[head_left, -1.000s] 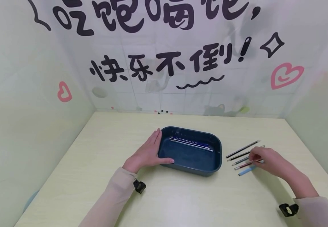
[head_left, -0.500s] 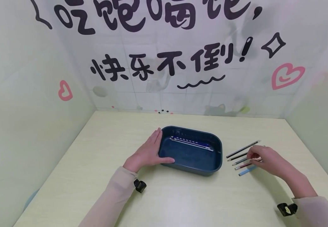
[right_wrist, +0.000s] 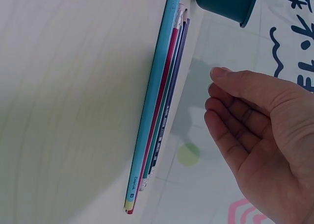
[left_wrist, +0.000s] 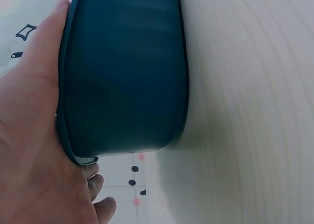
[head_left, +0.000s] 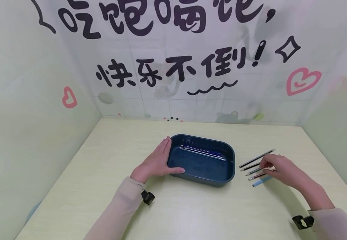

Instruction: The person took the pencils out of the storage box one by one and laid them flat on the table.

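My left hand [head_left: 156,161] rests against the left end of a dark blue rectangular box [head_left: 202,171], fingers straight along its side and thumb laid over the front rim. Two pencils [head_left: 203,153], one blue with white dashes and one silvery, lie inside along the back wall. To the right of the box, my right hand [head_left: 284,168] hovers above a row of several pencils with its fingers loosely bent. The right wrist view shows nothing between thumb and fingertips. In that row are a light blue pencil [right_wrist: 152,106], a red pencil [head_left: 255,176] and darker ones, partly covered by the hand.
The box and pencils are on a pale wood-grain table [head_left: 173,213]. Behind it stands a white printed wall covering [head_left: 167,103] with black lettering, and pale side walls close in on the left and right. A black camera mount [head_left: 302,222] sits at the right wrist.
The right hand has shifted slightly left over the pencil row. The left hand, the box and the pencils have stayed in place.
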Demonstrator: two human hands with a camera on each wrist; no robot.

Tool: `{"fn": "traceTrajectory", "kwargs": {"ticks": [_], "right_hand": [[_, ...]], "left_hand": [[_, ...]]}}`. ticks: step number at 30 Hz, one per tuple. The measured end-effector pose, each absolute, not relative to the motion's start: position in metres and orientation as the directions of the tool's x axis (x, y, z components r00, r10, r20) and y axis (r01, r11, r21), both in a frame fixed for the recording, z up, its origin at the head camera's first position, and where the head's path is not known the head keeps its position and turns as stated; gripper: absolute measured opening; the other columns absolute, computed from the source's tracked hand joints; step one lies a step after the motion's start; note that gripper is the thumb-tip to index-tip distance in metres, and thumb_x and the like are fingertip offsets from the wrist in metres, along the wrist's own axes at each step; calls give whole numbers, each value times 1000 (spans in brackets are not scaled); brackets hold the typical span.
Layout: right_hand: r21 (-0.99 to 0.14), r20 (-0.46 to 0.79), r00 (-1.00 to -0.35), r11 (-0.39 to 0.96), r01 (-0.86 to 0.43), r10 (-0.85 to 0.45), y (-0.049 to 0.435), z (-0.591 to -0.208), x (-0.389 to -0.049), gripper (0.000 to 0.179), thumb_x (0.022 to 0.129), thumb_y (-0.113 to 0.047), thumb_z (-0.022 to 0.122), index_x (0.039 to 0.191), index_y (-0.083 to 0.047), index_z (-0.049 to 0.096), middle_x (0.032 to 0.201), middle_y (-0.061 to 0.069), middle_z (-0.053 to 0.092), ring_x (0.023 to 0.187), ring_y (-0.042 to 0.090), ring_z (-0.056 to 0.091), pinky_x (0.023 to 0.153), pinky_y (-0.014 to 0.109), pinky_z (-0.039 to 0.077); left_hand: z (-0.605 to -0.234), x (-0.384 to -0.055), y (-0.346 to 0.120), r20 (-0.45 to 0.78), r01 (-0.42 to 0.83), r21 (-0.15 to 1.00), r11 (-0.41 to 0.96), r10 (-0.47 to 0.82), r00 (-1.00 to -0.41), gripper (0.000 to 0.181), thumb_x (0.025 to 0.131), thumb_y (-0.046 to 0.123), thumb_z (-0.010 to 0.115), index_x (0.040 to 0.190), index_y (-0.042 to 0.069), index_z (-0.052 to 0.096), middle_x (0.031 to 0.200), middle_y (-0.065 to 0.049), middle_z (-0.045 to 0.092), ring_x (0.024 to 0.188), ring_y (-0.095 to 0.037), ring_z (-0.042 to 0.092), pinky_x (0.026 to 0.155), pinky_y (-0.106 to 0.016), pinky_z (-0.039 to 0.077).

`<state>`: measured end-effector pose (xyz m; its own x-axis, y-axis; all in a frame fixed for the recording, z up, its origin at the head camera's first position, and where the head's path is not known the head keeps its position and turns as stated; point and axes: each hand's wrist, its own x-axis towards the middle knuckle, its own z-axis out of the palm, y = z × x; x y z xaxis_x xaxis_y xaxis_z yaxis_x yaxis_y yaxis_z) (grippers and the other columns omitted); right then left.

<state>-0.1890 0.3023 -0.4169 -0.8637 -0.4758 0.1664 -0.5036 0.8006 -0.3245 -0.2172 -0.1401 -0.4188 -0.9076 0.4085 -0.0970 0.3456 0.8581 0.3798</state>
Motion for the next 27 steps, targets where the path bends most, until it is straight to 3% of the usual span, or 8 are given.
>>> {"fn": "traceTrajectory", "kwargs": {"ticks": [27], "right_hand": [[-305,144,-845,789,-533,-516,284,-405,-191,16,83,-2,76,91,-12,66,90,-6,66,82,15,67,74,33,59]], "left_hand": [[-420,-218,-139,-117,332,383,862,402,-908,127,78,72,68,160,4,-1,169,-11,-7,158,-27,-1,128,-45,16]]}}
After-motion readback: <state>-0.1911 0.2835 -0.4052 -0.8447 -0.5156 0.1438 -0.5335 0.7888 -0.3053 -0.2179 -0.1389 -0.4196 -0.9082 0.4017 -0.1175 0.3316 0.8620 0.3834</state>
